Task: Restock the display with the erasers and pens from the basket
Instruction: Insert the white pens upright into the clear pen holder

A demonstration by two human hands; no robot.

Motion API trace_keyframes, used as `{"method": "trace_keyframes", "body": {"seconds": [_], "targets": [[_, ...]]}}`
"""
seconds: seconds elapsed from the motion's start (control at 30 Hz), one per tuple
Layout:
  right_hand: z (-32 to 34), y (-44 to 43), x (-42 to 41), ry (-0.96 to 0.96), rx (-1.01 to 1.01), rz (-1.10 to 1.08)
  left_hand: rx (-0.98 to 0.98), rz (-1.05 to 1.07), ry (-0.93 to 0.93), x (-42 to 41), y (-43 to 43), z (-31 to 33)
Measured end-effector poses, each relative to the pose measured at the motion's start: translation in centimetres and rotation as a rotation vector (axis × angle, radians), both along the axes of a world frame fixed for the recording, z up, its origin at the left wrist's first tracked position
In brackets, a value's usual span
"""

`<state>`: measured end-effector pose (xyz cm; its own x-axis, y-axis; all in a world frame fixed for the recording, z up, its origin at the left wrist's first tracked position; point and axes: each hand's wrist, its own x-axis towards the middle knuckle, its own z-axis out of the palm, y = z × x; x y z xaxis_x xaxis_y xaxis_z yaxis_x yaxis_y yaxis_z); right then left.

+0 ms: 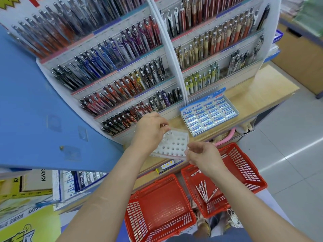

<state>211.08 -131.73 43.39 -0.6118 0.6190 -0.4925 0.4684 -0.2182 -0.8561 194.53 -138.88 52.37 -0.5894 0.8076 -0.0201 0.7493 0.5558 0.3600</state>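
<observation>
Shop shelving fills the far side: a tiered pen display point(122, 70) with rows of clipped pens stands on a pale wooden shelf point(253, 88), with grey floor tiles point(288, 145) to the right. A blue panel point(35, 110) rises at the left. On the shelf, right of centre, sits an open box of erasers point(209, 114), packed full in blue-and-white sleeves.

Nearer, at the shelf's front edge, lies a white pen holder point(174, 145) pierced with round holes. The left hand point(150, 131) covers its far left corner, fingers curled round a clear pen point(168, 133) whose tip points down at the holes. The right hand point(204, 158) pinches the holder's near right corner between thumb and fingers.

Below the shelf two red baskets stand side by side on the floor. The right basket point(244, 165) holds a loose bunch of white pens point(202, 190), under the right forearm; the left basket point(157, 203) shows its bare bottom.
</observation>
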Motion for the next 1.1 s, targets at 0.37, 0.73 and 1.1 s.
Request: {"method": "trace_keyframes", "body": {"seconds": [0.37, 0.73, 1.1], "targets": [[-0.4, -0.2, -0.3, -0.013, 0.026, -0.033, -0.091, 0.067, 0.114, 0.6, 0.1, -0.8], [1.4, 2.2, 2.1, 0.064, 0.082, -0.052, 0.23, 0.123, 0.085, 3.0, -0.9, 2.4], [-6.2, 10.3, 16.0, -0.214, 0.136, -0.154, 0.063, -0.09, -0.255, 14.8, -0.3, -6.0]]}}
